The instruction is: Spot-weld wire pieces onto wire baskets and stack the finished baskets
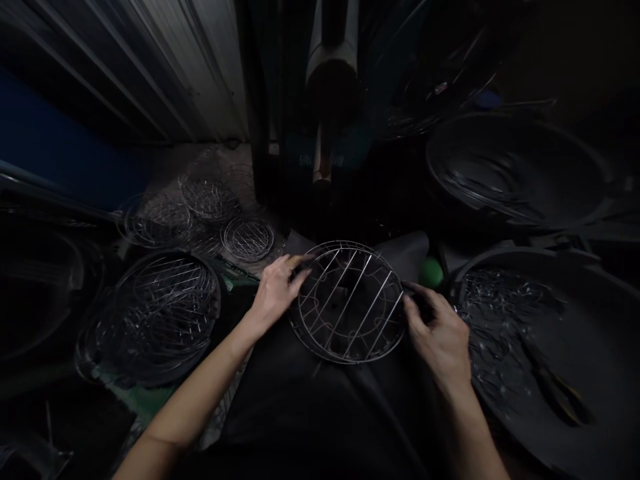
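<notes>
A round wire rack (353, 303) with parallel bars across it and a scalloped wire ring beneath lies in front of me, over my lap. My left hand (277, 283) pinches its rim at the upper left, thumb and fingers closed on the wire. On the opposite side my right hand (440, 330) grips the rim, the thumb below and the fingers above. The fingertips of both hands are dark. Above the rack's far side hangs a metal rod (323, 157) of a machine, apart from the rack.
Left of me, similar racks are stacked in a dark round tub (216, 293); more wire racks (249, 238) lie on the floor behind. At right, a wide basin (590, 340) holds bent wire pieces (505, 333) and pliers (557, 383). Another basin (565, 167) holds wire rings. A green ball-like knob (431, 273) shows nearby.
</notes>
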Motion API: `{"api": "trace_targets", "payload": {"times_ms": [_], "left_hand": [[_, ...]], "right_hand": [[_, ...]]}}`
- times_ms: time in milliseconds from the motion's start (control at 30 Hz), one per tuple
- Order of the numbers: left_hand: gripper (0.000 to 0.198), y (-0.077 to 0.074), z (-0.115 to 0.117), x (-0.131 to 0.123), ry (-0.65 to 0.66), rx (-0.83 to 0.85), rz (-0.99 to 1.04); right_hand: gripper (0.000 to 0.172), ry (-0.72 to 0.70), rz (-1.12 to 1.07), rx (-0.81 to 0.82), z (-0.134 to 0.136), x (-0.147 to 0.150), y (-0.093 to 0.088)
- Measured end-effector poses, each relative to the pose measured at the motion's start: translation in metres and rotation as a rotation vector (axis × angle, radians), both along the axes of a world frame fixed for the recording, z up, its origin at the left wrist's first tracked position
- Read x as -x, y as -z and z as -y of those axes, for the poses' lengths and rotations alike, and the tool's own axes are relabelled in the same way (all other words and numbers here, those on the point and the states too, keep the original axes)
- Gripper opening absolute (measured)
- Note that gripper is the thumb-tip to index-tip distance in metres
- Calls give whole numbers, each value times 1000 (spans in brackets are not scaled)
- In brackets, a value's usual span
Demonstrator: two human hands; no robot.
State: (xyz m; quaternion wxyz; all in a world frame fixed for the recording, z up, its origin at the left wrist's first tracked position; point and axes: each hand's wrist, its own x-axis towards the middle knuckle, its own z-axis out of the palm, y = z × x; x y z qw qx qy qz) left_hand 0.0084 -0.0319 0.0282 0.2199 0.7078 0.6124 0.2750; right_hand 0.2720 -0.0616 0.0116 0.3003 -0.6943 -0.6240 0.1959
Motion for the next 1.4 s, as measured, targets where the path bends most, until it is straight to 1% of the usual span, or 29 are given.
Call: {"api": "trace_targets", "payload": {"times_ms": [167, 300, 500, 633, 733, 800, 900, 967, 1033, 1100, 1167, 1267, 1333, 1400], "left_hand": [[23, -5, 1, -2, -11, -55, -8], [22, -7, -2, -4, -38, -112, -7], [16, 1, -15, -8, -10, -61, 11], [15, 3, -12, -6, -7, -35, -42], [20, 3, -7, -2, 1, -18, -60], [27, 2, -6, 1, -6, 11, -55], [37, 3, -8, 4, -24, 56, -46], [44, 5, -10, 6, -26, 77, -40], [48, 8, -11, 8, -16, 101, -36], [49, 8, -13, 10, -11, 126, -35], [52, 5, -15, 11, 3, 151, -32], [60, -11, -27, 9, 59, 202, -39], [68, -23, -41, 6, 110, 245, -72], [75, -31, -59, 3, 190, 323, -107]], "right_hand": [[30, 9, -11, 34, 1, 1, -3], [32, 46, -30, 46, 1, 1, -7], [31, 73, -33, 125, 5, 2, -10], [31, 55, -36, 120, 10, 2, -11], [31, 17, -42, 96, 17, 1, -11], [34, 19, -70, 123, 23, -1, -10], [46, 84, -179, 237, 31, -4, -2], [53, 122, -323, 298, 33, -5, 6], [56, 134, -486, 306, 33, -7, 13], [58, 137, -587, 303, 32, -8, 17], [60, 151, -619, 308, 30, -9, 18], [64, 165, -699, 313, 28, -12, 15], [67, 176, -768, 316, 29, -14, 14], [71, 201, -803, 326, 31, -17, 13]]}}
